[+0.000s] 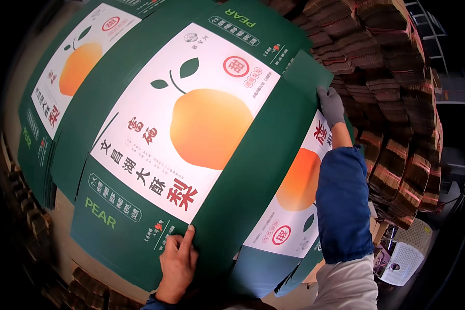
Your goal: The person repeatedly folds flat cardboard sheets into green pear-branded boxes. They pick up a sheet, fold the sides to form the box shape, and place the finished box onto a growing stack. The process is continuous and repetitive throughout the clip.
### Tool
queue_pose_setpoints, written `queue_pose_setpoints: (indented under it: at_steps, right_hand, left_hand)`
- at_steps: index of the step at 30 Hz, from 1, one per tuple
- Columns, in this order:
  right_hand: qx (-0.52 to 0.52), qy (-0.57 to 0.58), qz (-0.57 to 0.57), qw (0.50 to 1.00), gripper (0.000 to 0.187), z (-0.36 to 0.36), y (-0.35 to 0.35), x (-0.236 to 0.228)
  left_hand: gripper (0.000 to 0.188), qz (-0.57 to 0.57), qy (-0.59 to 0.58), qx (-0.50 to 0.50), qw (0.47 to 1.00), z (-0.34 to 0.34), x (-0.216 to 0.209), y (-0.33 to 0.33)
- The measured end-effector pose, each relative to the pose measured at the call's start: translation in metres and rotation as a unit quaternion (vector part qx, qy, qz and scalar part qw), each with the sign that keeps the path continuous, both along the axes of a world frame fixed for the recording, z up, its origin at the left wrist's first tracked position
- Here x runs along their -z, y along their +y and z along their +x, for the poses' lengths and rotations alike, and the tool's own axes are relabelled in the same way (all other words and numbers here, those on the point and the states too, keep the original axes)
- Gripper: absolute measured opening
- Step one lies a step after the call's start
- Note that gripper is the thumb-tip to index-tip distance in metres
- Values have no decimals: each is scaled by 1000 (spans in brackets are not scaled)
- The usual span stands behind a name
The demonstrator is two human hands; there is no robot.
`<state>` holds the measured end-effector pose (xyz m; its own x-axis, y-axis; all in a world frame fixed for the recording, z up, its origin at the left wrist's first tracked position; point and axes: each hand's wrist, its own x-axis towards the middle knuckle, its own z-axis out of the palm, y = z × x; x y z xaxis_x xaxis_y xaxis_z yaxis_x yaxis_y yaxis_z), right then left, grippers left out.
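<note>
Carton (191,139) over tan surface (63,213), stacks (382,77) nearby.

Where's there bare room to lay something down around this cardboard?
The plain green band between the middle and right pear pictures lies bare. A narrow tan strip separates the cardboard from the lower-left stacks. Crowded: the right, where brown piles stand beyond the gloved right hand.

I count 2 hands (176,263), 1 grey glove (331,107); 3 white panels (157,111), 3 printed pears (209,129), 3 round red seals (236,66). Brown cardboard stacks (398,93) are many, packed too tight to count.
</note>
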<state>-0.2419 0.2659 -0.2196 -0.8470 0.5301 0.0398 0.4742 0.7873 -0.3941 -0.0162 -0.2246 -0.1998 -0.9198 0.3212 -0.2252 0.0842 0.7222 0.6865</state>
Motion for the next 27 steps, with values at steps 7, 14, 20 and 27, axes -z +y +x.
queue_pose_setpoints:
  at_steps: [7,14,20,27]
  right_hand:
    - [39,-74,98,992,51,-6,17,26]
    - [-15,29,256,966,53,-8,-48,23]
    - [-422,-37,175,889,64,-5,-168,9]
    - [-337,-51,225,913,62,-79,-113,34]
  left_hand:
    - [50,-12,16,9,1000,2,0,3]
    - [49,-12,27,15,999,-2,-2,8]
    - [50,-21,0,4,1000,2,4,4]
    - [53,-16,-34,1,999,6,5,1]
